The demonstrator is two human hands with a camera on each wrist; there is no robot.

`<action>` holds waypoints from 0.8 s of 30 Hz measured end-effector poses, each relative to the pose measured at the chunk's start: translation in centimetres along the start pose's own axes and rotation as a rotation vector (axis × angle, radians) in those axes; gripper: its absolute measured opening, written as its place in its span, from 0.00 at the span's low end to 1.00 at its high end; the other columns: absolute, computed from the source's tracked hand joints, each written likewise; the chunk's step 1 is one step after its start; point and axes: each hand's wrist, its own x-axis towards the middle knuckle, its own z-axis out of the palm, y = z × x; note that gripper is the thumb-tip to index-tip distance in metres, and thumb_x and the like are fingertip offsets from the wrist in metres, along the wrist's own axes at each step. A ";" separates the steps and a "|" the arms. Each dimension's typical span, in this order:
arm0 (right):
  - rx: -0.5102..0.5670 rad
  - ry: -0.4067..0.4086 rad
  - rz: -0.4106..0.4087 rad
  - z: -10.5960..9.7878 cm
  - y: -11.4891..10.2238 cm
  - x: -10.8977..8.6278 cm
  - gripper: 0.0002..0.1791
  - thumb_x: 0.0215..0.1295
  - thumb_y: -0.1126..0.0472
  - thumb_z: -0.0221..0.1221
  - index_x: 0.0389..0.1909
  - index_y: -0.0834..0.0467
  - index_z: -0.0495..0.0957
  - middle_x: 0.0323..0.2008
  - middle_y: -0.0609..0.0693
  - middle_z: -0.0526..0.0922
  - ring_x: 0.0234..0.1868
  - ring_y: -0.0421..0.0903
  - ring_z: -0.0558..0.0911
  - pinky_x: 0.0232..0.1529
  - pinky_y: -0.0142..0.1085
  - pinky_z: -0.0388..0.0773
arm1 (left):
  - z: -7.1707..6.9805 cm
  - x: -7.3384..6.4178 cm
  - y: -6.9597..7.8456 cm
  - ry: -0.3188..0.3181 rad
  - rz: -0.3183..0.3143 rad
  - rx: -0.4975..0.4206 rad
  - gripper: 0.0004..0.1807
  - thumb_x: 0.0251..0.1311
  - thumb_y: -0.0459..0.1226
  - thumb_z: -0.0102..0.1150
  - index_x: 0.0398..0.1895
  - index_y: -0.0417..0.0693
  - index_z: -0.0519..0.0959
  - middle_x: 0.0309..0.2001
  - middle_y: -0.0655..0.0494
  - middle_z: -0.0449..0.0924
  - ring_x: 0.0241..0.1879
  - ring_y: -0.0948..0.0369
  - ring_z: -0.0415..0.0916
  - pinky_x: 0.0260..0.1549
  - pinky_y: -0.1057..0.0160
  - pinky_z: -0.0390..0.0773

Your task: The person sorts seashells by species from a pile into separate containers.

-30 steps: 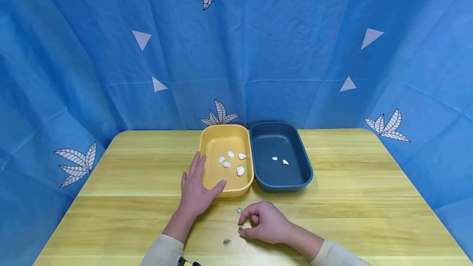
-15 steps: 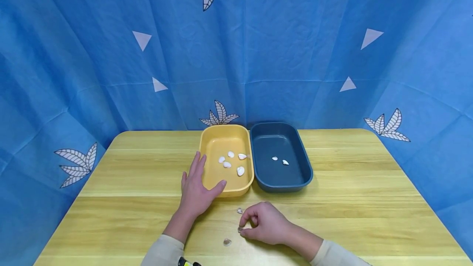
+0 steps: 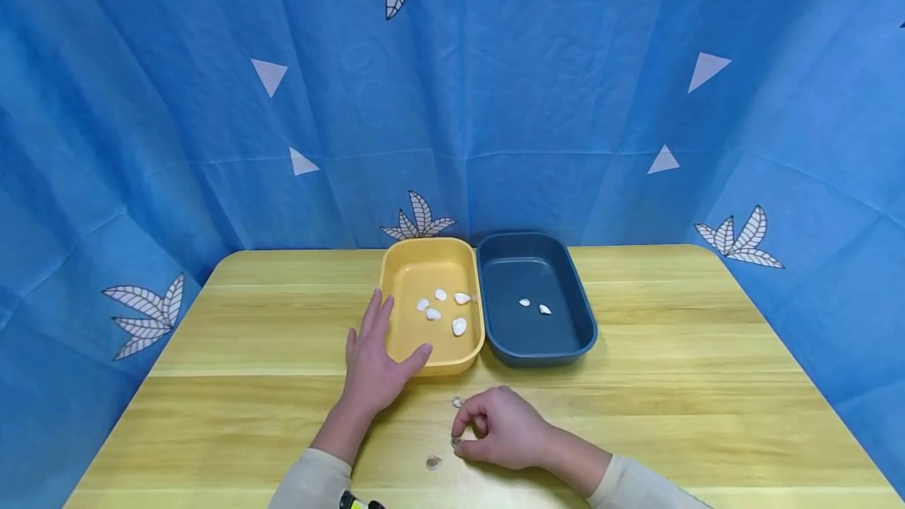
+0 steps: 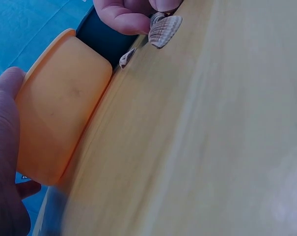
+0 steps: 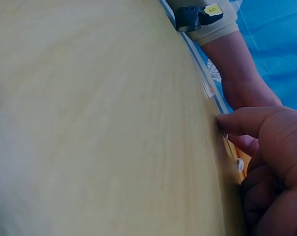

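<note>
My right hand [image 3: 505,430] pinches a small brownish seashell [image 3: 456,442] between thumb and index finger, low over the wooden table. In the left wrist view, that shell [image 4: 157,18] shows just behind a ribbed shell [image 4: 165,32]. This ribbed shell [image 3: 434,462] lies nearer me on the table, apart from the hand. Another small shell [image 3: 457,402] lies just beyond my right fingers. With fingers spread, my left hand [image 3: 375,371] rests at the near left corner of the yellow tray [image 3: 412,336], its thumb along the near rim. Several white shells [image 3: 459,327] lie in this tray.
Right beside the yellow tray stands a dark blue tray [image 3: 523,340] with two small white shells [image 3: 544,309] in it. Behind the table [image 3: 707,383] hangs a blue curtain [image 3: 537,100]. A black device [image 5: 190,18] sits on my left sleeve.
My right thumb and index finger have closed on the shell, and the hand has shifted very slightly left. The left hand and both trays stay in place.
</note>
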 end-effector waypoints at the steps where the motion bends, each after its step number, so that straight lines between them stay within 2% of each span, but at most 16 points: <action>1: 0.001 -0.002 0.003 0.0 0.0 0.0 0.06 0.55 0.59 0.72 0.30 0.45 0.85 0.12 0.31 0.65 0.19 0.29 0.67 0.28 0.26 0.72 | 0.0 0.0 0.0 0.000 -0.001 -0.001 0.54 0.55 0.63 0.65 0.78 0.47 0.56 0.80 0.56 0.41 0.75 0.49 0.50 0.69 0.36 0.36; 9: 0.021 -0.013 0.013 -0.1 0.1 -0.2 0.07 0.55 0.60 0.72 0.29 0.45 0.84 0.12 0.32 0.65 0.19 0.29 0.68 0.29 0.27 0.73 | 0.1 0.0 0.0 0.002 0.000 -0.002 0.54 0.55 0.63 0.65 0.78 0.47 0.56 0.80 0.56 0.41 0.75 0.49 0.50 0.68 0.36 0.37; 16: 0.117 -0.017 0.039 -0.5 -0.1 -0.6 0.06 0.55 0.61 0.72 0.29 0.47 0.85 0.11 0.35 0.64 0.19 0.31 0.67 0.30 0.28 0.74 | 0.1 -0.1 0.1 -0.006 -0.006 -0.002 0.54 0.55 0.63 0.65 0.79 0.48 0.56 0.80 0.55 0.41 0.75 0.48 0.49 0.68 0.36 0.37; 21: 0.172 -0.017 0.057 -1.4 -0.5 -1.1 0.06 0.55 0.61 0.73 0.29 0.48 0.85 0.11 0.36 0.62 0.18 0.32 0.65 0.28 0.27 0.69 | 0.1 -0.1 0.2 -0.004 -0.003 -0.007 0.53 0.55 0.62 0.65 0.78 0.48 0.56 0.80 0.55 0.41 0.74 0.48 0.51 0.68 0.36 0.36; 24: 0.197 0.002 0.035 -2.3 -1.0 -1.3 0.06 0.56 0.60 0.73 0.30 0.48 0.85 0.12 0.37 0.60 0.17 0.33 0.63 0.25 0.27 0.65 | 0.0 0.0 0.1 -0.001 0.000 -0.009 0.53 0.55 0.62 0.65 0.78 0.48 0.56 0.80 0.55 0.41 0.74 0.48 0.51 0.68 0.36 0.36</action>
